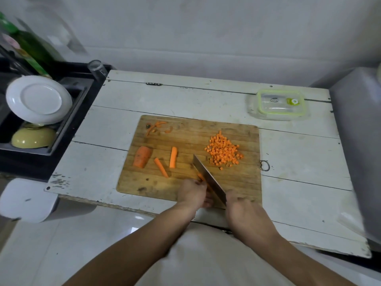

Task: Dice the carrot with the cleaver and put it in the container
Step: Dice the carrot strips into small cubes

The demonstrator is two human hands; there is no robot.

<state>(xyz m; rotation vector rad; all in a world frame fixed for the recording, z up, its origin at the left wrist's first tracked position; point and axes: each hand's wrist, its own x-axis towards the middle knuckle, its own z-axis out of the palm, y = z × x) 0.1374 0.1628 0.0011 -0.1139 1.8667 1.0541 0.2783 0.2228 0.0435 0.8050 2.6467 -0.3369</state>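
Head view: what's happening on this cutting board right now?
A person is dicing carrot. The right hand grips the cleaver; the left hand steadies a carrot strip under the blade. A pile of diced carrot, two sticks and a chunk remain on the board. The container sits lidded.

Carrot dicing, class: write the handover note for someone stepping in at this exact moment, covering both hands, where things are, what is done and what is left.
Right hand grips the cleaver, blade down on the cutting board.
Left hand holds the carrot strips against the blade.
Done: a pile of diced carrot at the board's right.
Left: two loose carrot sticks and a carrot chunk on the left; peel scraps at the far corner.
The lidded container sits closed beyond the board; no dice visible inside yet.
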